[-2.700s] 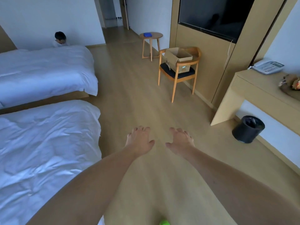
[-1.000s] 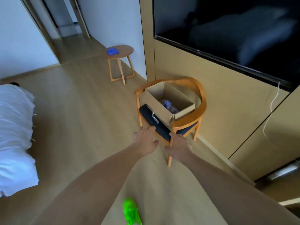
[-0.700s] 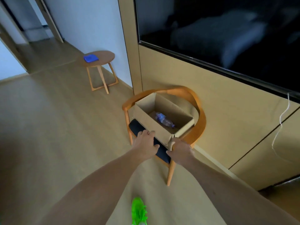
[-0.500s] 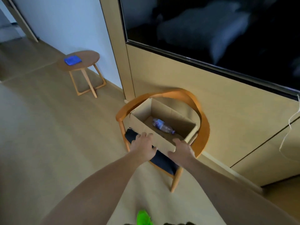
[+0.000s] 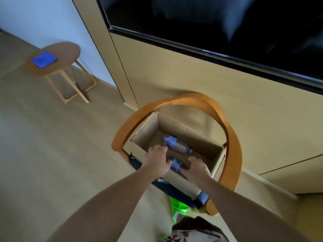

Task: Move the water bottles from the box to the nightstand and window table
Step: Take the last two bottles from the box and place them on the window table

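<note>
1. An open cardboard box (image 5: 201, 137) sits on a wooden chair (image 5: 232, 147) against the panelled wall.
2. One bottle (image 5: 175, 146) lies on its side on the box floor, cap toward the right.
3. A second bottle (image 5: 175, 165) lies nearer, between the two hands, partly hidden.
4. The left hand (image 5: 157, 161) reaches over the near box wall, fingers bent by both bottles; whether it grips anything, I cannot tell.
5. The right hand (image 5: 196, 169) is inside the box just right of the near bottle, fingers curled beside it; a grip cannot be told either.
6. Far left stands a round side table (image 5: 64, 55) with a blue cloth (image 5: 44, 59) on it.
</note>
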`<act>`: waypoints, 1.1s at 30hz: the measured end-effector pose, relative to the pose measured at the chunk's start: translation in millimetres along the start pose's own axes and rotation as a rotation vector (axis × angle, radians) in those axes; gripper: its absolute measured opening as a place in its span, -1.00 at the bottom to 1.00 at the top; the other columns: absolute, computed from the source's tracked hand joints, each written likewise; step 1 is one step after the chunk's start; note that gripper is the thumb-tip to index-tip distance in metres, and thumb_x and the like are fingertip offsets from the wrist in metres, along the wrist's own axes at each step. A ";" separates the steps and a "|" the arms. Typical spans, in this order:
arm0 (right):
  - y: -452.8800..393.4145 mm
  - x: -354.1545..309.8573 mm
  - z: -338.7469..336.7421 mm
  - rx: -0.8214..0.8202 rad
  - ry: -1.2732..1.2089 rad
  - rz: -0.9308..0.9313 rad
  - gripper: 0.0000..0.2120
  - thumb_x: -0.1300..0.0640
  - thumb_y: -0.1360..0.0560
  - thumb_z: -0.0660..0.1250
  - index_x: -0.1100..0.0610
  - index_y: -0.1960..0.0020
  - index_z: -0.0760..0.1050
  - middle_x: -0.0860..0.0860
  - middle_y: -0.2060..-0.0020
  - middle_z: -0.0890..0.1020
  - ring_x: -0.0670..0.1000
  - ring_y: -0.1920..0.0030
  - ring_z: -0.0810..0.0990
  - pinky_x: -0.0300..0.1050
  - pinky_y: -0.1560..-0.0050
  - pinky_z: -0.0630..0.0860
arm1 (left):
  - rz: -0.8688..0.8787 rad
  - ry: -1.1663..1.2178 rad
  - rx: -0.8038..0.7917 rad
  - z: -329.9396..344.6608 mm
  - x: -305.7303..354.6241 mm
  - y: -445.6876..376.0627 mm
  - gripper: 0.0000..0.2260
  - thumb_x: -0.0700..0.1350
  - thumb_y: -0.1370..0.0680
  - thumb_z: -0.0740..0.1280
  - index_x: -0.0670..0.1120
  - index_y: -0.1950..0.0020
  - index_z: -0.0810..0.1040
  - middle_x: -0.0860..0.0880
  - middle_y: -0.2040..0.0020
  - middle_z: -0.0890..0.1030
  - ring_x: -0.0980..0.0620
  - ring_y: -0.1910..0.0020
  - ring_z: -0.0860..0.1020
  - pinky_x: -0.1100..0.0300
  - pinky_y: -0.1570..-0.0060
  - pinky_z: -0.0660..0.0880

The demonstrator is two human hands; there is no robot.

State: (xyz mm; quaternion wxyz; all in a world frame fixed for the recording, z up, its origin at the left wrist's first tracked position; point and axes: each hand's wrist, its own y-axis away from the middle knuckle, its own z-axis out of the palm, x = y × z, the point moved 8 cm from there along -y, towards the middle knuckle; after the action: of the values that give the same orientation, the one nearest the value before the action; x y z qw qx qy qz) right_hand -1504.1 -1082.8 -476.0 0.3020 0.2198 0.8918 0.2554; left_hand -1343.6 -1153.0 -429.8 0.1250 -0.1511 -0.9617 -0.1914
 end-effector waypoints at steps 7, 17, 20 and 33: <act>-47.5 19.3 5.7 -0.093 -0.059 0.092 -0.46 -0.14 -0.48 0.39 0.04 -0.38 0.41 0.15 -0.23 0.55 0.20 -0.25 0.55 0.06 -0.24 0.54 | -0.030 -0.025 -0.148 26.7 -9.8 -61.1 -0.58 0.16 -0.57 0.36 0.06 -0.38 0.40 -0.01 -0.25 0.49 -0.07 -0.28 0.46 -0.05 -0.21 0.47; -86.6 36.4 43.1 -0.219 -0.114 0.207 -0.40 -0.05 -0.48 0.40 0.03 -0.47 0.37 0.20 -0.29 0.55 0.23 -0.30 0.53 -0.01 -0.27 0.50 | -0.067 -0.007 -0.259 72.9 -6.8 -103.3 -0.50 0.08 -0.58 0.34 -0.02 -0.49 0.37 -0.11 -0.38 0.45 -0.18 -0.38 0.40 -0.14 -0.30 0.45; -98.4 36.0 59.5 -0.235 -0.131 0.232 -0.41 -0.05 -0.49 0.41 0.04 -0.48 0.37 0.17 -0.30 0.56 0.21 -0.29 0.54 -0.02 -0.27 0.51 | -0.033 -0.010 -0.297 85.4 -8.7 -116.6 -0.49 0.08 -0.58 0.34 -0.02 -0.50 0.36 -0.10 -0.40 0.44 -0.17 -0.38 0.39 -0.14 -0.32 0.44; -173.0 22.4 138.7 -0.235 0.190 0.144 -0.33 -0.04 -0.42 0.46 0.12 -0.43 0.30 0.20 -0.34 0.42 0.26 -0.34 0.37 0.20 -0.31 0.36 | 0.315 -0.267 -0.295 149.0 -27.0 -210.1 -0.34 0.00 -0.50 0.48 -0.04 -0.54 0.30 -0.13 -0.51 0.34 -0.18 -0.52 0.29 -0.19 -0.43 0.37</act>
State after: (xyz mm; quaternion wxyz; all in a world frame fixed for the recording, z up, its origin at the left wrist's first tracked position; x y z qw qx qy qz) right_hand -1471.1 -1159.5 -682.6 0.2210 0.2214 0.8622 0.3986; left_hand -1416.9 -1284.2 -640.7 0.0018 -0.3395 -0.8960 -0.2863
